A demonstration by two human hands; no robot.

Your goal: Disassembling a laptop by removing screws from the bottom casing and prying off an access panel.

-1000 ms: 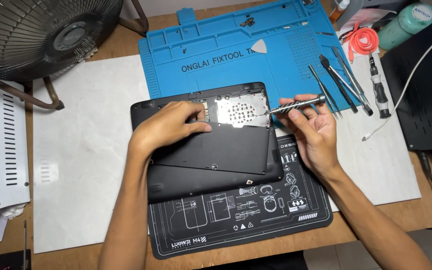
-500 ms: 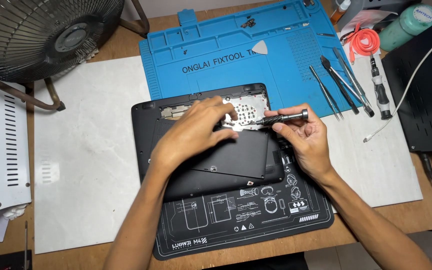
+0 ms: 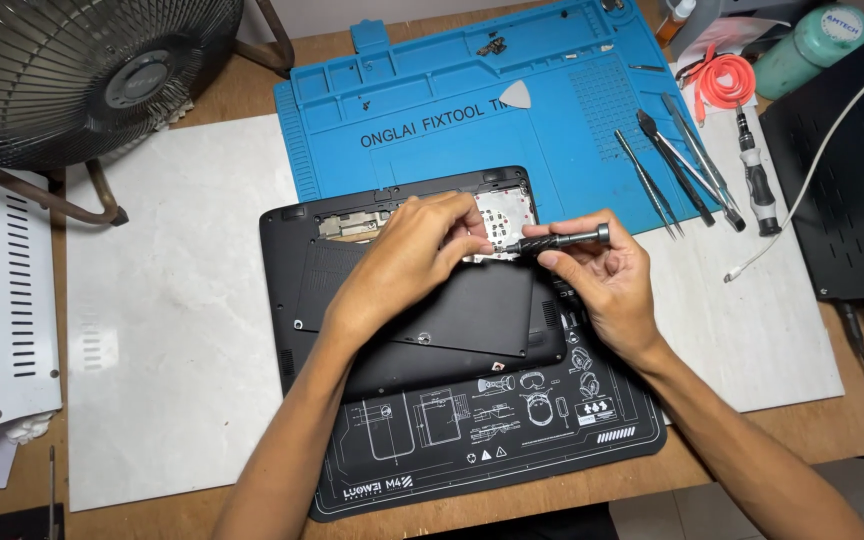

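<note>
on the wooden tabletop [image 3: 232, 90], a slim dark metal screwdriver [image 3: 562, 240] is pinched in the right hand [image 3: 602, 280], its tip steadied by the closed fingertips of the left hand [image 3: 402, 265] over the overturned black plastic laptop [image 3: 422, 330].

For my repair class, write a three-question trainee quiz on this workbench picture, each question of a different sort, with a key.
1. True or false: the right hand holds the screwdriver.
2. What does the left hand rest on? A) the fan B) the laptop C) the orange cable
3. Fill in: the laptop lies partly on a black mat and partly on a ____ mat.

Key: 1 true. 2 B. 3 blue.
</note>
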